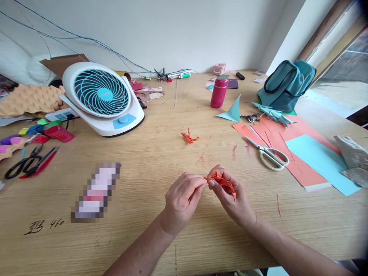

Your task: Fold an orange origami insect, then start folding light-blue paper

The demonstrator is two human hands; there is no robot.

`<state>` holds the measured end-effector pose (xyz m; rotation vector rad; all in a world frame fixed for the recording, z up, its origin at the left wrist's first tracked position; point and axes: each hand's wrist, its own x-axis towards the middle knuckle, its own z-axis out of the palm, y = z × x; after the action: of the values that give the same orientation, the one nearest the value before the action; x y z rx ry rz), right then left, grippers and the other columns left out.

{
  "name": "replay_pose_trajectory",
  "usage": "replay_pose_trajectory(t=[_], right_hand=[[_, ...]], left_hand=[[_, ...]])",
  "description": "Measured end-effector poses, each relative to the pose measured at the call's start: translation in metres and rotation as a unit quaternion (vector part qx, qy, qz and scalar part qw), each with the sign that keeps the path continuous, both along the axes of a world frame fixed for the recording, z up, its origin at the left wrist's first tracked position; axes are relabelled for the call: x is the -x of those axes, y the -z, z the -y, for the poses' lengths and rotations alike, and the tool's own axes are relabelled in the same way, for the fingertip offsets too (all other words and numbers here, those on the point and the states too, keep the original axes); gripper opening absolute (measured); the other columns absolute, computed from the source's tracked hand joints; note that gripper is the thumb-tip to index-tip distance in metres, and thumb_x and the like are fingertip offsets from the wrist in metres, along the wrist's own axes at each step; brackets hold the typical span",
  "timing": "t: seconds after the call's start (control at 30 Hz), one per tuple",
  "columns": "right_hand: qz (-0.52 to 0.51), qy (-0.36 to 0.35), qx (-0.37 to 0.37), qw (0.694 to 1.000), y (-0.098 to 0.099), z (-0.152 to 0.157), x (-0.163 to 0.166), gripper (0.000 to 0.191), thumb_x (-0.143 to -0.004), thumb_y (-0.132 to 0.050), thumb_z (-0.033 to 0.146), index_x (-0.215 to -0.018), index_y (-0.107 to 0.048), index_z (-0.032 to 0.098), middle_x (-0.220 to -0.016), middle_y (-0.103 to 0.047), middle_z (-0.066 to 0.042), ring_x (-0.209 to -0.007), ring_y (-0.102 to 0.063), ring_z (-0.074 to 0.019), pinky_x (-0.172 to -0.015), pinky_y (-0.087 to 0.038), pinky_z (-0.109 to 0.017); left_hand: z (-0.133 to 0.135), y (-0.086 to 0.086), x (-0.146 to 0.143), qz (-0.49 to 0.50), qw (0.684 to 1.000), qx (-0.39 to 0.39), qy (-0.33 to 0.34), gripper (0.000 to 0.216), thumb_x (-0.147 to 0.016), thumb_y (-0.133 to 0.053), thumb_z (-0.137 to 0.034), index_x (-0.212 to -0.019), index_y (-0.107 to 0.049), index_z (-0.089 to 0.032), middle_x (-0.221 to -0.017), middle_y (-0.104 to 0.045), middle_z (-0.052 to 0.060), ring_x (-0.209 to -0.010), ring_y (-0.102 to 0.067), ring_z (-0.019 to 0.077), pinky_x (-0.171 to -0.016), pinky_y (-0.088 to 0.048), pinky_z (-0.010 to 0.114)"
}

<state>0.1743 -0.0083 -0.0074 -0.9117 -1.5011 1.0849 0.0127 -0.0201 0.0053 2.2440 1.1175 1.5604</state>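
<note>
Between my two hands, above the front middle of the table, is a small folded piece of orange origami paper (229, 185). My left hand (184, 195) pinches its thin left end between thumb and fingertips. The thumb and fingers of my right hand (230, 191) grip its wider body, and a pointed tip sticks out below them. My fingers hide part of the folds. Farther back lies another orange origami figure (189, 136) with thin, pointed limbs, touched by neither hand.
White-handled scissors (271, 156) lie on orange paper (306, 172) and blue paper (319, 161) at right. Behind stand a pink bottle (219, 92) and a teal bag (284, 88). A white fan (103, 96) occupies the left, near black-handled scissors (25, 163) and a red cutter (40, 163).
</note>
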Motion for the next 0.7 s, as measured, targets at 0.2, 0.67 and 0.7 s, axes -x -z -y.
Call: replay_pose_trajectory(t=[0.2, 0.67, 0.7], right_hand=[[0.004, -0.008, -0.002, 1.000, -0.0008, 0.0008, -0.0022, 0.015, -0.099, -0.058, 0.029, -0.087, -0.059, 0.022, -0.082, -0.051, 0.000, -0.075, -0.048, -0.0149, -0.066, -0.038, -0.029], [0.006, -0.001, -0.007, 1.000, -0.0010, -0.0032, -0.0022, 0.015, -0.096, -0.063, 0.033, -0.086, -0.066, 0.022, -0.081, -0.055, -0.002, -0.075, -0.052, -0.0167, -0.067, -0.041, -0.030], [0.008, -0.001, -0.008, 1.000, -0.0012, -0.0032, -0.0022, 0.015, -0.097, -0.063, 0.033, -0.086, -0.066, 0.022, -0.081, -0.055, -0.002, -0.075, -0.052, -0.0166, -0.066, -0.041, -0.030]], left_hand=[[0.0004, 0.0004, -0.0009, 0.000, 1.000, 0.012, 0.002, 0.014, -0.093, -0.062, -0.007, -0.097, -0.066, -0.020, -0.088, -0.074, 0.004, -0.081, -0.070, 0.0145, -0.077, -0.058, 0.027], [0.0008, -0.0015, -0.0006, 0.002, 1.000, 0.019, -0.007, 0.017, -0.092, -0.061, -0.005, -0.099, -0.067, -0.019, -0.089, -0.073, 0.005, -0.081, -0.068, 0.0143, -0.076, -0.057, 0.026], [0.0009, -0.0016, -0.0018, 0.013, 0.999, 0.031, -0.009, 0.017, -0.092, -0.061, -0.005, -0.097, -0.067, -0.020, -0.088, -0.073, 0.004, -0.080, -0.068, 0.0137, -0.076, -0.057, 0.025]])
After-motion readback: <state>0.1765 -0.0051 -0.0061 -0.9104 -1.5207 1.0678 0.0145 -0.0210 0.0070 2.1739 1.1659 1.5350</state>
